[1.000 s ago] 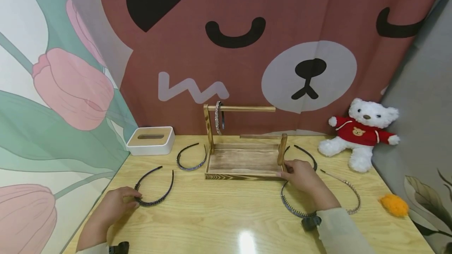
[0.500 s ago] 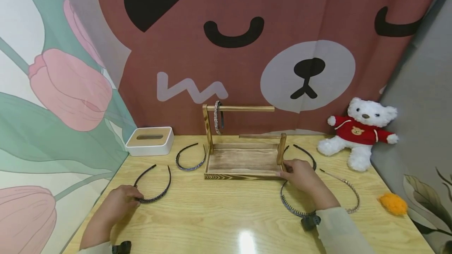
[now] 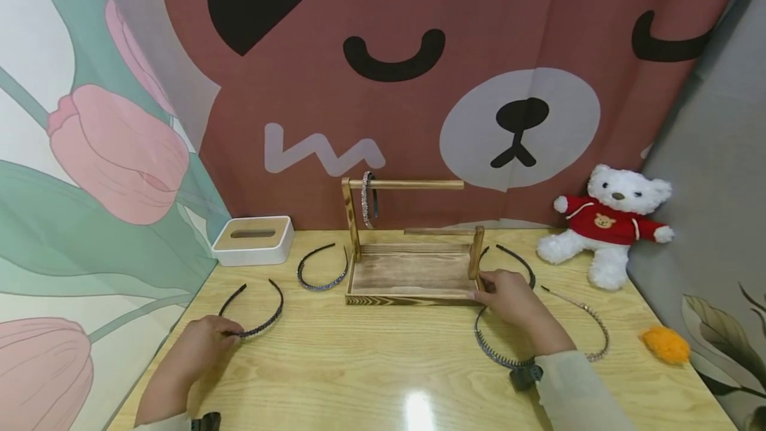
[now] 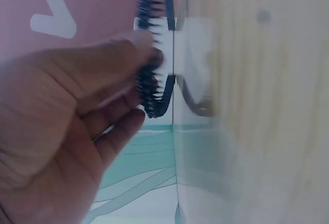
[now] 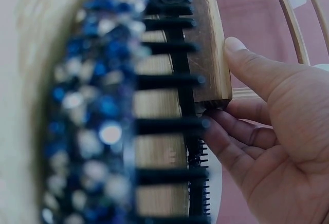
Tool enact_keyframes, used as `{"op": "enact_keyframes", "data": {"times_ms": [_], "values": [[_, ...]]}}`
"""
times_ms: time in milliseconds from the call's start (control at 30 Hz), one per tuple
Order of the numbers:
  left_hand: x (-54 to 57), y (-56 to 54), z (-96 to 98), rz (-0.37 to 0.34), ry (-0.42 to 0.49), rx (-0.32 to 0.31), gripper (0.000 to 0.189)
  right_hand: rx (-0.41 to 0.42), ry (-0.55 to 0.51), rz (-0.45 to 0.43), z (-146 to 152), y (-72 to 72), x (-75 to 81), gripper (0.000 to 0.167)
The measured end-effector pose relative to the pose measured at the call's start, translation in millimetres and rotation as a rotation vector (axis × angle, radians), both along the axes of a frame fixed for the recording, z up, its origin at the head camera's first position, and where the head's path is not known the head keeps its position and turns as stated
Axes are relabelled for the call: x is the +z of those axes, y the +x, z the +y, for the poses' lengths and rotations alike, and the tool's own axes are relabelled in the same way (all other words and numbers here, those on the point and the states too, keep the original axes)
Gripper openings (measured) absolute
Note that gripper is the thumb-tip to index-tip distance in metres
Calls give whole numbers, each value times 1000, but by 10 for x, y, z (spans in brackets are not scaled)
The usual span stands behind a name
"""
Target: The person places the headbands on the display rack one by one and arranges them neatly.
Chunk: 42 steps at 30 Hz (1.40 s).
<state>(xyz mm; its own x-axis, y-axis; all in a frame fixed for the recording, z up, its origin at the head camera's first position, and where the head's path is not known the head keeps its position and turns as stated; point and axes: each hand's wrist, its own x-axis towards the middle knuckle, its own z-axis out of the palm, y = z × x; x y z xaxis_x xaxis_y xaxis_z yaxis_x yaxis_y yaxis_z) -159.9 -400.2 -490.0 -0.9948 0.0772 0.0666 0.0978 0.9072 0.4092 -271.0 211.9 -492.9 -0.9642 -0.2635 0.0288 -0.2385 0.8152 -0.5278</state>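
Note:
Between thumb and fingers, my left hand (image 3: pixel 200 348) pinches a dark toothed headband (image 3: pixel 269 323) at the left of the table; its two ends point away from me. In the left wrist view, the same headband (image 4: pixel 149 93) is close over the tabletop, teeth showing. My right hand (image 3: pixel 516 299) grips the right front corner of a wooden headband stand (image 3: pixel 415 270), thumb on the rim and fingers around the outside. A sparkly headband (image 3: pixel 366 202) hangs near the left end of the stand's upper bar. A blue rhinestone headband (image 5: pixel 92 121) fills the right wrist view's foreground.
Another headband (image 3: pixel 321 286) lies left of the stand. Right of it are a dark headband (image 3: pixel 522 258) and a beaded headband (image 3: pixel 603 330). A white tissue box (image 3: pixel 254 255), a teddy bear (image 3: pixel 604 218) and an orange object (image 3: pixel 666 345) stand around them.
The headband in my left hand has shifted left and slightly away from me, its ends turning leftward. My right hand has kept its place on the stand.

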Motion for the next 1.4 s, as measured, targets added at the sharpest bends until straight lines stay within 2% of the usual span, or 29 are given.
{"op": "enact_keyframes", "data": {"times_ms": [133, 233, 333, 433, 467, 500, 533, 600, 700, 733, 800, 867, 1033, 1100, 1167, 1233, 1333, 1400], "values": [[77, 7, 65, 112, 45, 45, 13, 5, 0, -3, 2, -2, 11, 52], [143, -20, 103, 186, 120, 97, 18, 4, 3, -5, 8, -5, 4, 52], [197, -56, 123, 203, 228, 178, 26, 4, -1, -3, 13, -7, -11, 51], [242, -99, 126, 185, 384, 266, 35, 6, -6, -2, 11, -8, -18, 51], [253, -117, 127, 178, 456, 292, 36, 5, -8, -2, 9, -7, -20, 51], [268, -133, 129, 163, 580, 308, 34, 5, -8, -3, 6, -5, -20, 51], [282, -151, 133, 155, 726, 308, 31, 7, -6, -2, 4, -4, -16, 52], [313, -183, 147, 144, 1041, 269, 24, 2, -6, 1, 3, -8, -13, 51], [370, -208, 193, 135, 1509, 122, 24, 0, -5, 9, 4, -19, -4, 50], [393, -211, 217, 132, 1597, 58, 28, 2, -4, 12, 6, -25, -2, 50], [452, -211, 279, 124, 1712, -43, 34, 2, -2, 14, 12, -35, 3, 51], [531, -212, 364, 116, 1752, -106, 37, 3, 0, 13, 17, -44, 15, 52], [811, -236, 649, 77, 1796, -182, 38, -2, 6, 3, 28, -47, 51, 54], [940, -270, 798, 95, 1843, -229, 38, 0, 7, 2, 32, -39, 62, 54], [1078, -327, 973, 151, 1894, -268, 35, 1, 7, 1, 29, -27, 66, 54], [1236, -401, 1163, 228, 1943, -245, 31, 0, -1, 0, 24, -17, 58, 53], [1492, -513, 1420, 334, 1999, -154, 24, 3, -7, 4, 16, -15, 28, 50], [1655, -582, 1557, 379, 2034, -106, 21, 4, -10, 5, 9, -14, 2, 48]]}}
